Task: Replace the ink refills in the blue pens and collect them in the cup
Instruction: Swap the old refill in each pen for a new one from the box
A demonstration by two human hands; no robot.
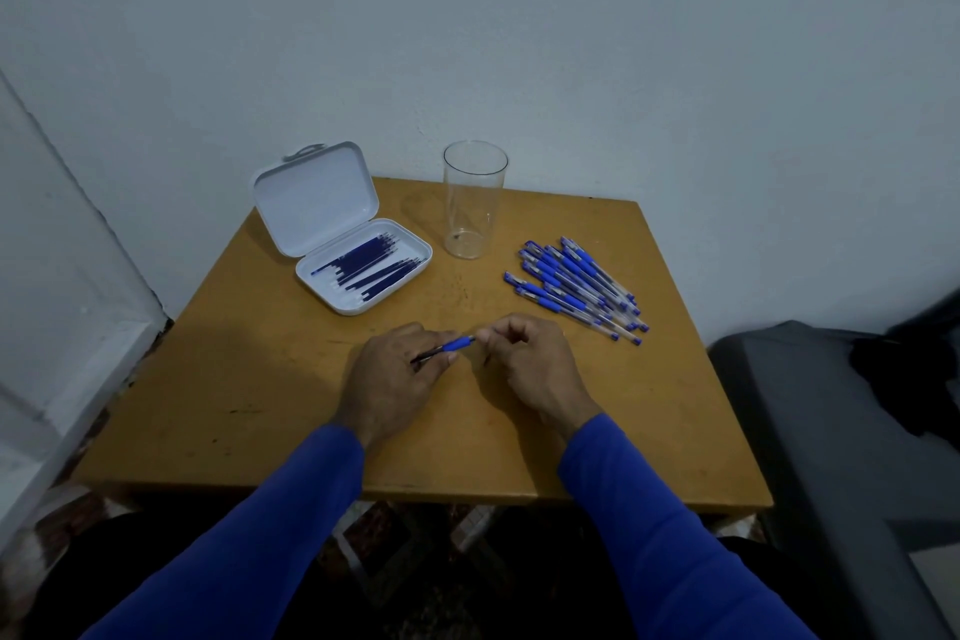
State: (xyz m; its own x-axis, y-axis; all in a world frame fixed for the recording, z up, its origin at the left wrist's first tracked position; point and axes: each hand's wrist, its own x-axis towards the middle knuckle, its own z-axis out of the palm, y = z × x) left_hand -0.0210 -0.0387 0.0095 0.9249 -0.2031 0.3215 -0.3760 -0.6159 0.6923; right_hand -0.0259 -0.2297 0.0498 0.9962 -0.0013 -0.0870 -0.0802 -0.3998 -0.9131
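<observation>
Table (270,379) of worn orange-brown wood stands against a pale wall (571,42)

A square wooden table (291,395) stands against the pale wall (571,42). Right of the table sits a grey seat (810,411), dark cloth (914,369) bunched on it. Patterned floor (395,530) shows beneath the table.

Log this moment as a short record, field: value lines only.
left hand: grips pen barrel
right hand: pinches pen's tip end
cup: upright, no pens inside
refills: in open white case, left of cup
pen pile: on table, right of cup
</observation>
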